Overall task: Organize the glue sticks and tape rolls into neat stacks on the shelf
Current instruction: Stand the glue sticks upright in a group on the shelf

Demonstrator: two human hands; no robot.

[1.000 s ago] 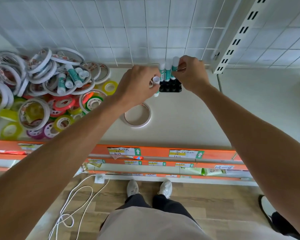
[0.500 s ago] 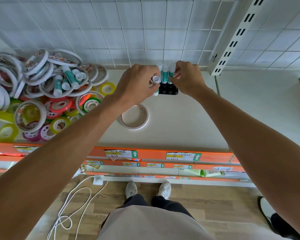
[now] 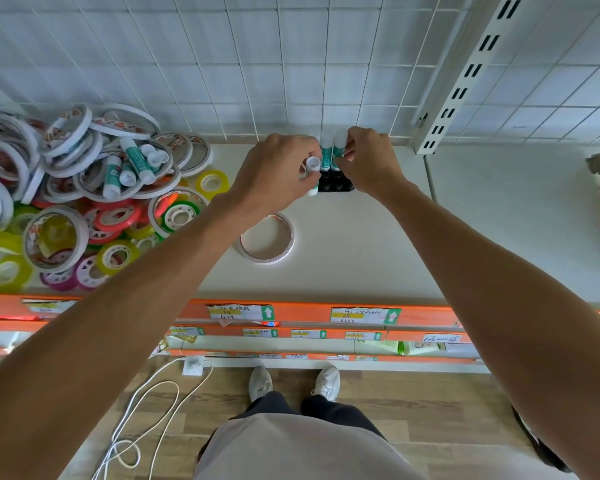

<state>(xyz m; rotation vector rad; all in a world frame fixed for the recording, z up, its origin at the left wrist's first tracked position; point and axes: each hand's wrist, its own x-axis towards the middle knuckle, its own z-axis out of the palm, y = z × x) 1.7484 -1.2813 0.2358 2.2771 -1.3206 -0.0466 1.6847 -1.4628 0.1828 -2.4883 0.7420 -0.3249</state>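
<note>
At the far edge of the shelf, the left hand grips a glue stick. The right hand seems to pinch upright glue sticks in a black tray. Tape rolls lie heaped far left.

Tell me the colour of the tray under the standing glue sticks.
Black tray, seen best in the head view, beneath the glue sticks.

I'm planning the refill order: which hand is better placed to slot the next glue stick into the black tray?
Left hand: it already grips a loose glue stick beside the black tray, while the right hand pinches the standing sticks.
</note>
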